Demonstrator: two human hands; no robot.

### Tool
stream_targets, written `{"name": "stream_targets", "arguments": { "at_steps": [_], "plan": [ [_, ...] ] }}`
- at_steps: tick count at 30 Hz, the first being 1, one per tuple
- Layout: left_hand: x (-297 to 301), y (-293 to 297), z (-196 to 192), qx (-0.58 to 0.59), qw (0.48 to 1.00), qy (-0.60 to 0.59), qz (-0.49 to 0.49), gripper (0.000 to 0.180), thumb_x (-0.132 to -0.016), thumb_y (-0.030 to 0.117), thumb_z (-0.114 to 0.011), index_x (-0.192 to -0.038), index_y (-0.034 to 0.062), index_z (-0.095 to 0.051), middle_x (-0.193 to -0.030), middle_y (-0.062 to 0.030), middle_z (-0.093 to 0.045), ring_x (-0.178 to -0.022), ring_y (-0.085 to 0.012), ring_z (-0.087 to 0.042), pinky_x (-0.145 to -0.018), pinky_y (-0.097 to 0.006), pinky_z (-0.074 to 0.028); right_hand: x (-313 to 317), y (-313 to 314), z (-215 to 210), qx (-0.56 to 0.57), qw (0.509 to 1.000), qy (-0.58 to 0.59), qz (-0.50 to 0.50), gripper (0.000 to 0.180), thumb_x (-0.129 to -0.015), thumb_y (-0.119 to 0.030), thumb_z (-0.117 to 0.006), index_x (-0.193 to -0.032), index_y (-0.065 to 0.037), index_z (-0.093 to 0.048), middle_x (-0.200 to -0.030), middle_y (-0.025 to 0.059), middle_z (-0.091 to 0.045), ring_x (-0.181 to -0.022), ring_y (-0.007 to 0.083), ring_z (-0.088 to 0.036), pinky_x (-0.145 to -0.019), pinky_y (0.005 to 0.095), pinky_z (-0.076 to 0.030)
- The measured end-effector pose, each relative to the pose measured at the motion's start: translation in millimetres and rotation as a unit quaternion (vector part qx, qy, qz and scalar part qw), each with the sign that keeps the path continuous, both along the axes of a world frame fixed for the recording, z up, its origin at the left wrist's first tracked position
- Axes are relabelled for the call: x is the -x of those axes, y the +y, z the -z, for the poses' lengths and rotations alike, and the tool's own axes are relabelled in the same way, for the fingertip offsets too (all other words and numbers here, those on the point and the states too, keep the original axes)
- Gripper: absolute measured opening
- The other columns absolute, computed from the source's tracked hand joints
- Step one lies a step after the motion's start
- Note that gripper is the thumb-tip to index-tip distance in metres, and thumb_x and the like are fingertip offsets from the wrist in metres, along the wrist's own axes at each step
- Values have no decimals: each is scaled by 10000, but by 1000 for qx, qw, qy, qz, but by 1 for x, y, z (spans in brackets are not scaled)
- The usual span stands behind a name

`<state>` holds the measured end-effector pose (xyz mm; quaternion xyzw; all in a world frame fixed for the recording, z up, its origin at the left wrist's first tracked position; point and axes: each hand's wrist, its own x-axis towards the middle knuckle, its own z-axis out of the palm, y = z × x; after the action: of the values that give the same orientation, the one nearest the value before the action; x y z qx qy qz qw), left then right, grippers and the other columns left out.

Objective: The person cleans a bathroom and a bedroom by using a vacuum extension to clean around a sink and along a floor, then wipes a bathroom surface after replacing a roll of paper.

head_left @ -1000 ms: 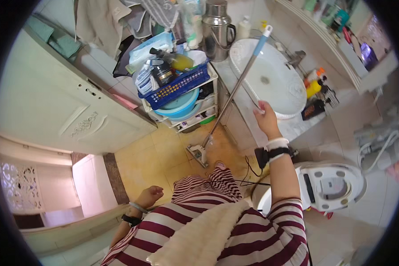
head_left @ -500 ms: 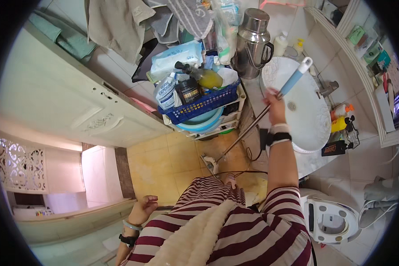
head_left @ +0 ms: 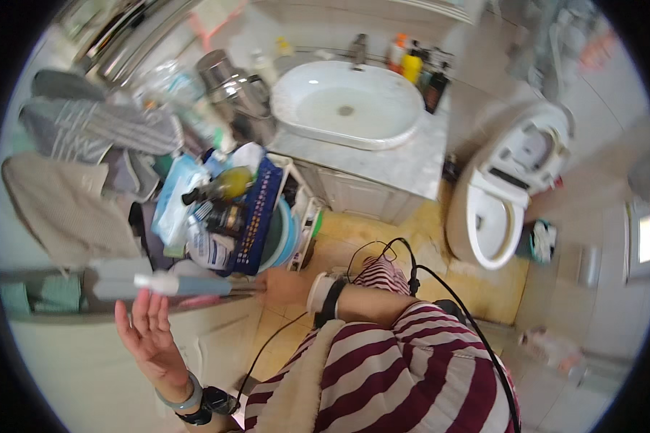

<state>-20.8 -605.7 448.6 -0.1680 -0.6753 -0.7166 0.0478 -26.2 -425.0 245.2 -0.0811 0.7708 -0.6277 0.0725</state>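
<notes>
My right hand (head_left: 284,287), blurred by motion, is closed round the metal pole of a mop with a blue and white handle (head_left: 202,286). The handle lies almost level across the view, its white tip pointing left. Just below that tip my left hand (head_left: 152,343) is raised, palm showing and fingers stretched out. Its fingertips come close to the white end; whether they touch it, I cannot tell. The mop's lower end is out of sight behind my right arm.
A blue basket (head_left: 258,216) crammed with bottles and packs stands beyond the handle, near hanging towels (head_left: 58,206) and a steel thermos (head_left: 231,94). The washbasin (head_left: 347,133) is at the back; the toilet (head_left: 477,234) is right. A black cable (head_left: 477,317) crosses my clothes.
My view has turned right. The mop handle has swung from over the basin to lie level beside the basket and door. My left hand has risen, fingers spreading, near the handle's tip.
</notes>
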Motion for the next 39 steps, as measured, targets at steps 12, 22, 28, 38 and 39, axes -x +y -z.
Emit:
{"name": "stream_targets", "arguments": {
  "at_steps": [12,22,28,38,39],
  "plan": [
    [23,10,-7,153,950,221,157,454,-883,340,-475,-1197,14,-445,-1191,-193,-465,-1068,-312,-489,-902,-460,-408,-55,0,-4,-163,981,-25,103,167,-663,-174,-595,-737,-26,-614,-727,181,-605,-703,357,-582,-649,429,-466],
    [-17,36,14,654,685,173,270,272,-654,184,-709,-839,-6,-649,-662,-187,-584,-600,-336,-562,-536,-371,-424,-96,38,82,-231,971,49,33,168,-674,-212,-604,-769,-78,-636,-701,155,-599,-686,342,-584,-619,442,-463],
    [-50,11,12,672,654,-9,348,321,-840,184,-537,-1096,-10,-538,-878,-227,-611,-829,-399,-582,-754,-396,-469,-124,24,91,-204,972,109,43,150,-609,-154,-602,-747,-95,-615,-654,121,-590,-649,341,-568,-596,442,-441],
    [-70,53,108,641,675,136,341,375,-761,174,-615,-1095,39,-512,-823,-191,-587,-674,-360,-578,-576,-418,-463,-123,95,168,-323,936,117,74,165,-643,-201,-651,-738,-75,-602,-694,103,-571,-718,308,-547,-694,398,-439],
    [-73,65,126,642,672,136,342,375,-761,174,-615,-1095,39,-512,-823,-191,-587,-674,-360,-578,-576,-418,-463,-123,109,174,-305,941,102,104,170,-639,-204,-657,-735,-75,-600,-714,107,-570,-746,305,-543,-729,400,-430]
  ]
}}
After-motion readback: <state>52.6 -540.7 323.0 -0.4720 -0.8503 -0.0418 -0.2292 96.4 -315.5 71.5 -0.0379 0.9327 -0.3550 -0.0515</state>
